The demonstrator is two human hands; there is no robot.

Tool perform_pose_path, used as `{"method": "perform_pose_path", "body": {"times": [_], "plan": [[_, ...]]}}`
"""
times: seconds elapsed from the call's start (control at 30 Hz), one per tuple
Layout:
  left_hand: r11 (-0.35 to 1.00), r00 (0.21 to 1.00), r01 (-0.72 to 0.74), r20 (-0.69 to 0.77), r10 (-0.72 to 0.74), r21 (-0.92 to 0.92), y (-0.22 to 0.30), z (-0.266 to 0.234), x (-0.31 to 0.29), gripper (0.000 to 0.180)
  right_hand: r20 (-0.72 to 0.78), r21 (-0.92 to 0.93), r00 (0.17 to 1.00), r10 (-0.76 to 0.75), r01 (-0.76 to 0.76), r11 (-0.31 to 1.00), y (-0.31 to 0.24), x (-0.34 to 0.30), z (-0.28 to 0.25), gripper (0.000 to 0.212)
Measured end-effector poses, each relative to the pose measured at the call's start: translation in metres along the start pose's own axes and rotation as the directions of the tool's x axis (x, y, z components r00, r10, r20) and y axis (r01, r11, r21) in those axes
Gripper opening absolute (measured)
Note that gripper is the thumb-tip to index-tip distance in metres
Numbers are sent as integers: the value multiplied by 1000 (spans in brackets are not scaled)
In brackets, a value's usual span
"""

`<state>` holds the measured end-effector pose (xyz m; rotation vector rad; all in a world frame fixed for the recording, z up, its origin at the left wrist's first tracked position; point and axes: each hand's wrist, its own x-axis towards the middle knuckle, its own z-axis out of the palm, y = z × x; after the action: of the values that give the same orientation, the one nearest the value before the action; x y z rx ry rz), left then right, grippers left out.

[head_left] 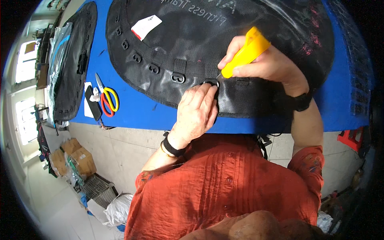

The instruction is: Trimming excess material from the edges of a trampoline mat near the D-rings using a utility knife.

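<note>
A large rounded black mesh mat (256,96) lies before me, with several black rings (178,78) held along its curved border by webbing. My left hand (196,110) rests at the near edge, its fingertips pressed together on one black ring (216,83) and partly hiding it. In my right hand (270,66) is a yellow-handled awl (248,54), gripped with the handle slanting up to the right. Its thin metal point reaches down to the webbing just beside that ring; whether it goes into the webbing I cannot tell.
A blue-covered table (132,106) carries the mat. Scissors (107,96) with red and yellow handles lie at left beside a black phone-like slab (93,105). Another black mat (76,80) is farther left. A white label (146,27) lies on the mat. Cardboard boxes (78,158) stand on the floor.
</note>
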<state>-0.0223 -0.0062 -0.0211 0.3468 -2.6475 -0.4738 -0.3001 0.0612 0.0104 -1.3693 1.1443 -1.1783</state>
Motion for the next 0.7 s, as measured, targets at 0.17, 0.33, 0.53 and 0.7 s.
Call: {"method": "perform_pose_path", "body": {"times": [0.17, 0.33, 0.53, 0.7], "plan": [[1000, 1000, 10, 9, -10, -4, 2, -1, 1, 51, 44, 86, 999, 28, -32, 996, 3, 0, -3, 26], [1000, 1000, 17, -2, -17, 4, 5, -3, 2, 47, 61, 124, 998, 3, -11, 992, 4, 0, 0, 24], [1000, 1000, 2, -3, -2, 19, 4, -2, 2, 47, 52, 207, 999, -1, -10, 978, -1, -2, -3, 21], [1000, 1000, -1, 1, 0, 28, 5, -2, 3, 48, 69, 145, 998, -7, -3, 989, 1, -1, 0, 21]]}}
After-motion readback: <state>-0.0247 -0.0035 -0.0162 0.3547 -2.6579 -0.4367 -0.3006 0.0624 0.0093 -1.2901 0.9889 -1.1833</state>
